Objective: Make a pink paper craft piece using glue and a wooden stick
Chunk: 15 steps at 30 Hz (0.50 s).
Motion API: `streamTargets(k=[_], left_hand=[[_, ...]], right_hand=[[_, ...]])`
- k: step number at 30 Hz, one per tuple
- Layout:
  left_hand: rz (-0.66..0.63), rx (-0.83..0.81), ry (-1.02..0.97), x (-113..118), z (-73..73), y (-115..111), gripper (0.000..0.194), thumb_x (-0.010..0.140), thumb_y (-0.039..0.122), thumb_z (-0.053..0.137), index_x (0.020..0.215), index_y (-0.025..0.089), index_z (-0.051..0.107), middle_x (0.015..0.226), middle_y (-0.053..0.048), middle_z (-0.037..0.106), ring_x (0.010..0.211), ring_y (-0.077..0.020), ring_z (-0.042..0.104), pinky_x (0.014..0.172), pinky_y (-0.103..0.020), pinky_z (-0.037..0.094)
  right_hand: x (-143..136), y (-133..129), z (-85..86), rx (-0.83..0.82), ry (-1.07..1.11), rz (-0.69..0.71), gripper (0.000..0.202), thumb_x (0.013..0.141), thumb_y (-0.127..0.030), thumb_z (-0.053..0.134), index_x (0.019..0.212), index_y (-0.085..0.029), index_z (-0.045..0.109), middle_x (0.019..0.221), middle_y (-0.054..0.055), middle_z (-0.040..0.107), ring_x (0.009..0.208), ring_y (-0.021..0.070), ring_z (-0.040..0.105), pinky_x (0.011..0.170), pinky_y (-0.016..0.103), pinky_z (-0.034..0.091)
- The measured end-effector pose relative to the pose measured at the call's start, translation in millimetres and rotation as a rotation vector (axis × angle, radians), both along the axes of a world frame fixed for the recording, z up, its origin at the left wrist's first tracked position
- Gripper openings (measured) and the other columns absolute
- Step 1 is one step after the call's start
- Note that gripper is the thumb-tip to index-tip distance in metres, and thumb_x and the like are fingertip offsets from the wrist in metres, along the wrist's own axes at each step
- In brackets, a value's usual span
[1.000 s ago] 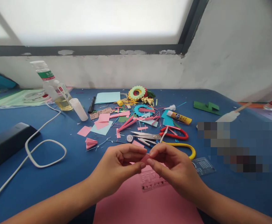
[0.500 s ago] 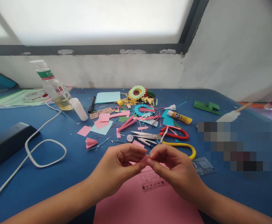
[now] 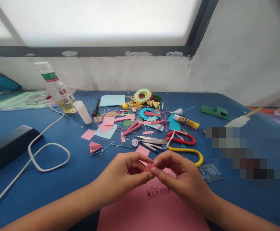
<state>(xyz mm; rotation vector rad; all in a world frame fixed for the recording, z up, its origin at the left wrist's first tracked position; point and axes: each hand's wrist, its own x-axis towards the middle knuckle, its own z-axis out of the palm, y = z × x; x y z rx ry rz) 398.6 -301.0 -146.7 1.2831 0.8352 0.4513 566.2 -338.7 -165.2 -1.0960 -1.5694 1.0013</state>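
Between my two hands is a small piece of pink paper (image 3: pixel 148 167), partly hidden by the fingers. My left hand (image 3: pixel 130 171) pinches its left side between thumb and fingers. From the right, my right hand (image 3: pixel 175 171) grips it with thumb and forefinger. Below the hands lies a large pink sheet (image 3: pixel 151 211) with a clear plastic stencil ruler (image 3: pixel 155 189) on it. Just beyond are scissors (image 3: pixel 165 140) with red and yellow handles, and a small pink square (image 3: pixel 142 150). A folded pink paper piece (image 3: pixel 95 147) rests on the table to the left.
Paper scraps, a glue stick (image 3: pixel 186 122) and a blue scalloped ring (image 3: pixel 149 114) lie behind the scissors. On the left are a bottle (image 3: pixel 67 106), a white cable (image 3: pixel 50 144) and a black device (image 3: pixel 12 146). A second clear stencil (image 3: pixel 212 173) lies at right.
The pink paper between my fingers has turned slightly, and my left thumb has shifted a little right. The camera view has moved slightly; objects on the table stay put.
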Motion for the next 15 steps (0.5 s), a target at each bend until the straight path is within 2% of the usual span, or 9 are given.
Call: streamTargets(k=[9, 15], left_hand=[[-0.01, 0.004, 0.005, -1.6, -2.2, 1.9, 0.023, 0.074, 0.026, 0.065, 0.091, 0.012, 0.058, 0.06, 0.004, 0.058, 0.052, -0.0034, 0.044, 0.05, -0.015, 0.03], [-0.021, 0.01, 0.006, -0.9, -3.6, -0.4, 0.025, 0.074, 0.026, 0.064, 0.094, 0.012, 0.058, 0.063, 0.002, 0.059, 0.054, -0.0042, 0.045, 0.051, -0.016, 0.032]], right_hand=[[1.1, -1.4, 0.5, -0.067, 0.013, 0.036, 0.005, 0.081, -0.017, 0.059, 0.079, -0.021, 0.057, 0.074, -0.004, 0.063, 0.069, 0.007, 0.06, 0.064, 0.015, 0.05], [0.7, -0.5, 1.3, -0.071, 0.002, 0.041, 0.006, 0.081, -0.017, 0.059, 0.08, -0.022, 0.057, 0.074, -0.004, 0.062, 0.069, 0.0068, 0.06, 0.065, 0.015, 0.049]])
